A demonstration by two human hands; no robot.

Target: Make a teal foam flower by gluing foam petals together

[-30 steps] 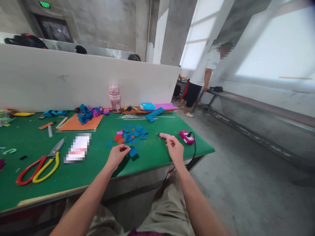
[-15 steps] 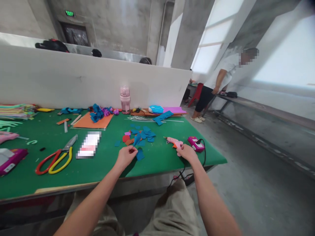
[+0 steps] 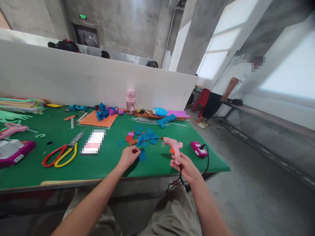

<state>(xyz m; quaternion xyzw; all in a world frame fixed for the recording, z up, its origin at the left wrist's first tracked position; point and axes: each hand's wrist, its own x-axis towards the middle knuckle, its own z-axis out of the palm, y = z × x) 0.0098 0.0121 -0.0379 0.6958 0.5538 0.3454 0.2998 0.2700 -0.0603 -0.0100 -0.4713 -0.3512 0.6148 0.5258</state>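
Note:
A pink hot glue gun [image 3: 176, 149] with an orange trigger is in my right hand [image 3: 185, 167], fingers wrapped round the lower part of its handle. Its nozzle points left, towards a loose pile of blue cut pieces [image 3: 149, 134]. My left hand [image 3: 129, 157] is closed in a pinch over the table, in front of the pile. What sits between those fingertips is too small or hidden to make out. Right beside them a separate blue piece [image 3: 142, 155] shows against the green table. A red piece [image 3: 129, 138] and a brown piece [image 3: 133, 142] lie at the pile's left.
Red-and-yellow-handled shears [image 3: 65, 152] and a blurred white rectangle [image 3: 94, 142] lie to the left. A purple power box [image 3: 199, 149] stands right, its black cable hanging over the edge. A pink bottle [image 3: 130, 101] stands by the white partition [image 3: 98, 78]. Another person [image 3: 228, 82] stands at far right.
My right hand has lifted the glue gun and shifted its grip lower on the handle. The left hand keeps its pinch in nearly the same place. The whole view has swung slightly left.

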